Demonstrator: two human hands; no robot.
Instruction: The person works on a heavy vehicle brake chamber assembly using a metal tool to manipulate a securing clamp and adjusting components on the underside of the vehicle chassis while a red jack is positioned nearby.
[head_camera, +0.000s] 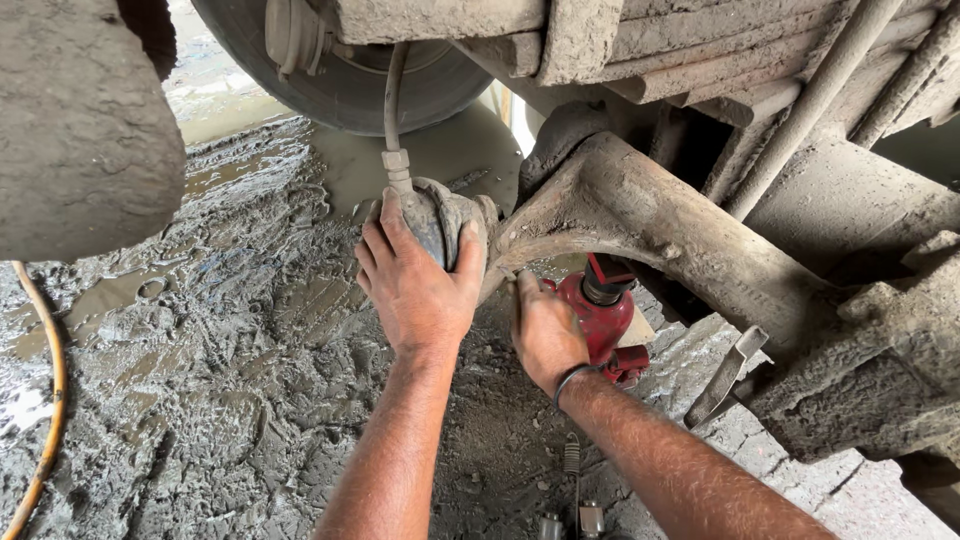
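Currently, the left hand (420, 285) cups the muddy brake chamber (440, 215), fingers spread. The right hand (545, 330) grips beside the red bottle jack (605, 310).

Both forearms enter from the bottom edge, bare and extended forward, converging slightly toward the centre of the view. Left hand (418, 285): back of hand facing the camera, fingers spread and curled over a rounded surface, thumb splayed to the right, wrist straight. Right hand (545, 330): lower and just to the right of the left, fingers tucked forward out of sight, thumb pointing up, a dark band around the wrist.
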